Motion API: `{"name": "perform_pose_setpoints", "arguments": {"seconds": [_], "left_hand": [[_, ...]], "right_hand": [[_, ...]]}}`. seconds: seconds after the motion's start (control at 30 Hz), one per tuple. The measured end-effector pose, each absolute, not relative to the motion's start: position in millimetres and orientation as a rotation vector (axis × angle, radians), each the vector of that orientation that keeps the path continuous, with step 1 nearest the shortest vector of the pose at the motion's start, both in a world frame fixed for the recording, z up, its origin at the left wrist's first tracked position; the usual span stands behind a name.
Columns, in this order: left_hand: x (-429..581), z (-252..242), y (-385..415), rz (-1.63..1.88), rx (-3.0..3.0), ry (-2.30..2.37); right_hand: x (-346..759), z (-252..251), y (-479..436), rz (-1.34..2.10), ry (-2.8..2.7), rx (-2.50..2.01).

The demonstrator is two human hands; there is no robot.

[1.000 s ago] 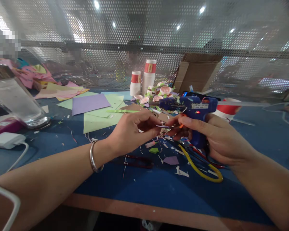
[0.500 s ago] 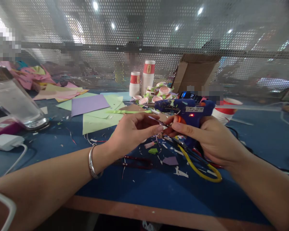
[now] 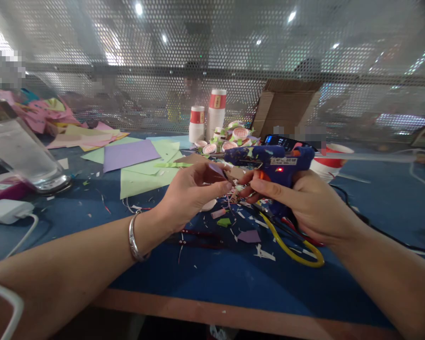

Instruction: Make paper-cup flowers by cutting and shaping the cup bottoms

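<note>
My left hand [image 3: 194, 189] pinches a small purple piece of paper [image 3: 216, 170] between thumb and fingers, above the scraps. A blue hot glue gun [image 3: 283, 163] is in my right hand [image 3: 304, 203], its red light lit and its nozzle pointing left behind my left fingertips. The thumb and forefinger of that hand reach forward past the orange trigger [image 3: 264, 176]. A small gap separates the fingertips of my two hands. Below the gun lies a tool with a yellow looped handle [image 3: 293, 253]; its working end is partly hidden. A dark red-handled tool [image 3: 201, 239] lies near my left wrist.
Green paper sheets [image 3: 138, 185] and a purple sheet [image 3: 131, 155] lie at left, near a glass jug [image 3: 31, 151]. Paper cup stacks [image 3: 217, 111], small decorated cup pieces [image 3: 240, 133], a phone [image 3: 279, 141] and a cardboard box [image 3: 286, 108] stand behind. Paper scraps [image 3: 250, 236] litter the table.
My left hand has moved slightly left, away from my right fingertips, with the purple paper, which now shows more of its face. The glue gun stays nearly in place.
</note>
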State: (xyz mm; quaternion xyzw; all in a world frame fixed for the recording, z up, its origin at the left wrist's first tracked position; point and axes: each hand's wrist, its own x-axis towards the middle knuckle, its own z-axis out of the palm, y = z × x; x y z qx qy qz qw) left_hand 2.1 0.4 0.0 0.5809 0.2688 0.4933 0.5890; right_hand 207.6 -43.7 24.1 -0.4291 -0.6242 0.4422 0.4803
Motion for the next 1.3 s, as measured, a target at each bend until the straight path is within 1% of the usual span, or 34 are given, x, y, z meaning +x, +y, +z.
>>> {"name": "perform_pose_setpoints", "arguments": {"seconds": [0.23, 0.53, 0.73, 1.3], "left_hand": [[-9, 7, 16, 1.246, 1.277, 0.573], [-15, 12, 26, 1.224, 1.316, 0.522], [-16, 15, 27, 1.244, 1.312, 0.509], [-18, 12, 30, 1.217, 1.375, 0.509]], "right_hand": [[221, 28, -40, 0.802, -1.679, -1.162], [230, 29, -36, 0.477, -1.805, -1.389], [230, 33, -36, 0.395, -1.854, -1.369], [227, 36, -38, 0.319, -1.931, -1.331]]}}
